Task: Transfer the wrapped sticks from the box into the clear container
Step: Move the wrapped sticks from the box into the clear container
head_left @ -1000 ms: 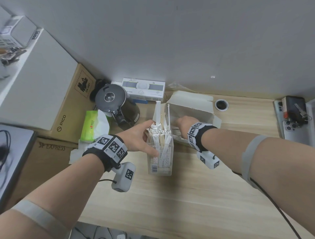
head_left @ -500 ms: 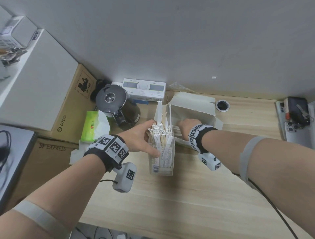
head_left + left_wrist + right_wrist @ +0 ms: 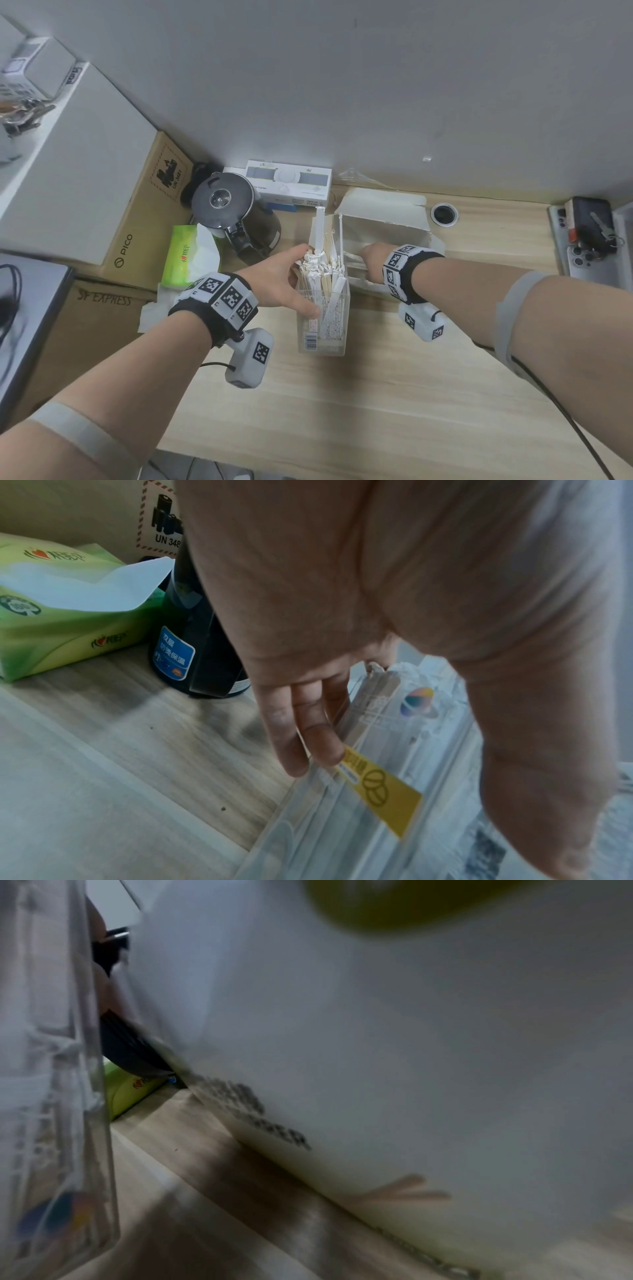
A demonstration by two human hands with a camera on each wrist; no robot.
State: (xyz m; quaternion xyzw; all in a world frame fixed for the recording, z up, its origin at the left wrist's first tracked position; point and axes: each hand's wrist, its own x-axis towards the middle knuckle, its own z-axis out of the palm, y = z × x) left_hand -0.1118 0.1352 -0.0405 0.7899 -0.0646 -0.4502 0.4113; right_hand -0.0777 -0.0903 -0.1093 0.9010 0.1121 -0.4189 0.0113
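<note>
While the head view laid out the whole desk, my left hand [image 3: 277,277] gripped the clear container [image 3: 323,318], thumb down its near face and fingers round the left side. My right hand [image 3: 371,255] reached into the open white box [image 3: 383,224] just right of the container. Its fingers were sunk inside the box there, so I could not tell whether they were closed on anything.

Only the left wrist view showed my fingers [image 3: 301,723] lying straight down against the container's [image 3: 342,818] clear wall, just above a yellow label [image 3: 380,788]. It also showed the wrapped sticks [image 3: 377,696] behind the plastic, the green tissue pack [image 3: 61,610] and the dark kettle [image 3: 202,647] to the left on the wooden desk [image 3: 103,777].

From the right wrist view I saw only the box's pale outer wall [image 3: 411,1042], blurred and close, with the container [image 3: 51,1069] at the left edge and none of my fingers.

Most wrapped sticks [image 3: 323,270] stood upright in the container, crowded, a few taller ones poking up at the far side. Both my forearms stretched forward, the left angled right, the right angled left, wrists level over the desk [image 3: 376,411].
</note>
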